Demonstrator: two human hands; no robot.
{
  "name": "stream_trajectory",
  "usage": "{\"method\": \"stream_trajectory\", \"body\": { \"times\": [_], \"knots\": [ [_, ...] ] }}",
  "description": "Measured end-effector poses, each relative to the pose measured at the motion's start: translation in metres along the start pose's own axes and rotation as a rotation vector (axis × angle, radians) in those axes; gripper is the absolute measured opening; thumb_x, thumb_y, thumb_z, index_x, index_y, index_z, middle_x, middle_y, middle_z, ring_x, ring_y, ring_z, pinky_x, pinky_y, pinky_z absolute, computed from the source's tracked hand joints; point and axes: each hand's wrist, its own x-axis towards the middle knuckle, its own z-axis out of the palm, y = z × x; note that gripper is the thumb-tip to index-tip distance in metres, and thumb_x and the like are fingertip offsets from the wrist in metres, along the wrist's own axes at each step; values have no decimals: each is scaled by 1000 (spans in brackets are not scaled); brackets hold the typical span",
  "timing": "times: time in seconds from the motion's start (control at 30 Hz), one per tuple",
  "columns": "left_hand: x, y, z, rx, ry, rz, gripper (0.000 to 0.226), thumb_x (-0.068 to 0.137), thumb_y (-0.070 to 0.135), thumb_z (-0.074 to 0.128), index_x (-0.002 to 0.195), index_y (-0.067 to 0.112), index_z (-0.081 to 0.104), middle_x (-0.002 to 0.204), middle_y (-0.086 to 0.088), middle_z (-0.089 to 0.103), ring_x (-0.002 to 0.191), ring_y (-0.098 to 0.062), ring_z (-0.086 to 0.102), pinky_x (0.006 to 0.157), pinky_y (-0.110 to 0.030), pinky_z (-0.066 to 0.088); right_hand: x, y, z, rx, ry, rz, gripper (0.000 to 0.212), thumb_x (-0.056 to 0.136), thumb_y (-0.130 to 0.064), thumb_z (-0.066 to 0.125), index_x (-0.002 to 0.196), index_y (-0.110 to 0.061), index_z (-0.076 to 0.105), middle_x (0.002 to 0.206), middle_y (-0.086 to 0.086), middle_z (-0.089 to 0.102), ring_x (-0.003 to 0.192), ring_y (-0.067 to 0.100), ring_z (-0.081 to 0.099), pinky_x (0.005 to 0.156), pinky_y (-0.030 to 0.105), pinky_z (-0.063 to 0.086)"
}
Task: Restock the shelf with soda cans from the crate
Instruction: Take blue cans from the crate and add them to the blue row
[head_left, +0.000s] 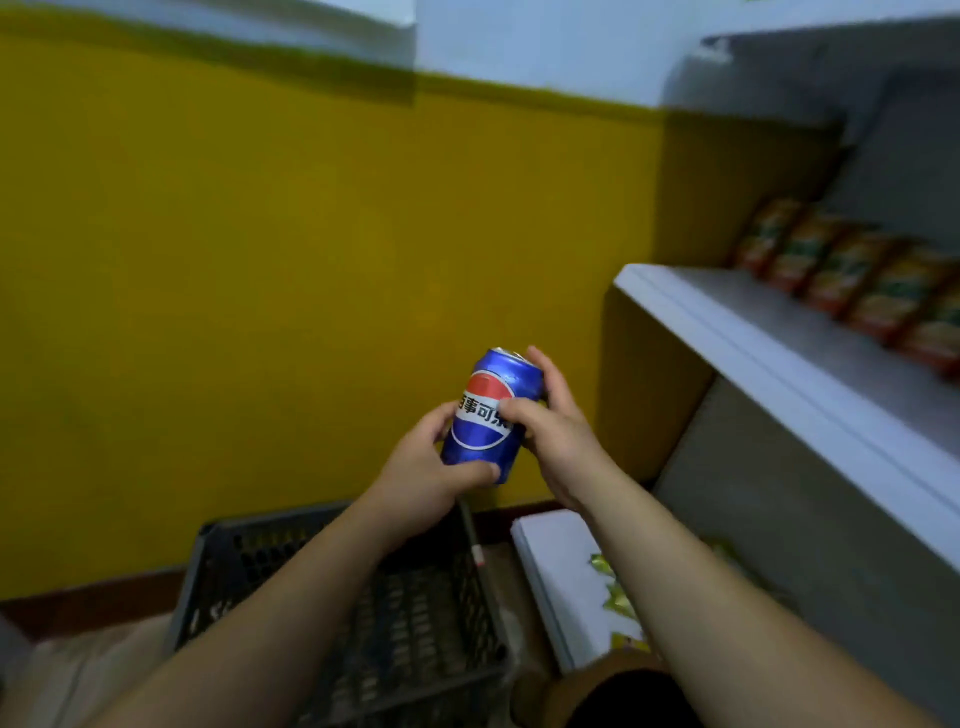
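A blue soda can (488, 415) with a red, white and blue round logo is held upright in front of me, above the crate. My left hand (426, 478) grips its lower part, thumb across the bottom front. My right hand (550, 421) grips its right side, thumb on the label and fingers reaching up by the rim. Below the hands stands the dark plastic crate (415, 623); my forearms hide much of its inside. The white shelf (769, 353) juts out at the right, its front part bare.
A row of several red and orange snack packets (852, 275) lines the back of the shelf. A lower white shelf (556, 571) holds yellow-green packets (615, 597). A yellow wall (311, 260) stands behind the crate.
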Motion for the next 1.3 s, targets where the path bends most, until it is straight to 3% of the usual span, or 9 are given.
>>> {"method": "stream_trajectory", "body": {
  "times": [0.1, 0.23, 0.3, 0.47, 0.67, 0.8, 0.97, 1.1, 1.3],
  "knots": [
    [-8, 29, 32, 21, -71, 112, 74, 72, -4, 76, 128, 28, 40, 109, 20, 56, 93, 4, 59, 74, -9, 49, -30, -41, -31, -145, 23, -67, 86, 81, -10, 72, 147, -37, 24, 127, -1, 51, 107, 15, 60, 88, 35, 55],
    [-15, 67, 72, 27, -192, 204, 67, 74, -4, 73, 130, 22, 48, 112, 11, 62, 97, 4, 59, 75, -6, 47, -67, -83, -70, -199, 186, -183, 73, 84, -11, 69, 142, -35, 31, 124, 4, 54, 102, 14, 62, 74, 22, 54],
    [-19, 85, 93, 13, -236, 241, 67, 74, -3, 74, 126, 28, 45, 104, 17, 60, 90, 8, 58, 70, -3, 46, -84, -102, -85, -228, 232, -207, 68, 87, -13, 67, 141, -33, 31, 127, 2, 53, 102, 12, 61, 77, 23, 54],
    [-28, 114, 144, -5, -379, 295, 65, 73, -1, 75, 123, 28, 46, 104, 19, 58, 90, 6, 59, 68, -7, 48, -121, -136, -126, -410, 327, -221, 91, 78, -22, 78, 146, -36, 20, 113, -19, 47, 100, 4, 57, 91, 33, 54],
    [-36, 124, 209, 101, -624, 340, 68, 73, 7, 79, 129, 27, 46, 119, 9, 59, 105, -5, 59, 79, -16, 49, -178, -145, -177, -427, 544, -198, 93, 75, -18, 80, 147, -34, 23, 109, -20, 47, 100, 6, 57, 94, 37, 54],
    [-45, 130, 258, 228, -784, 384, 74, 74, 17, 79, 136, 29, 42, 126, 7, 56, 113, -11, 56, 95, -30, 48, -221, -140, -212, -439, 726, -189, 91, 74, -19, 80, 146, -33, 26, 125, -8, 48, 109, 12, 56, 94, 39, 53],
    [-63, 132, 321, 394, -969, 406, 87, 73, 48, 72, 147, 26, 32, 143, 4, 48, 126, -13, 48, 107, -37, 40, -287, -143, -253, -478, 981, -161, 91, 75, -18, 80, 147, -32, 27, 118, -12, 48, 106, 12, 57, 93, 35, 51],
    [-77, 130, 362, 645, -994, 556, 65, 89, 48, 57, 145, 22, 37, 149, 3, 40, 133, -15, 42, 102, -26, 34, -334, -142, -282, -513, 1131, -128, 91, 75, -15, 79, 147, -32, 26, 119, -10, 49, 106, 13, 55, 94, 34, 48],
    [-79, 127, 412, 1056, -941, 839, 66, 85, 71, 33, 129, 26, 54, 139, -2, 51, 123, -22, 47, 106, -46, 35, -371, -128, -308, -508, 1218, -94, 90, 78, -14, 78, 147, -36, 24, 127, -10, 47, 117, 15, 52, 92, 31, 46]
  ]
}}
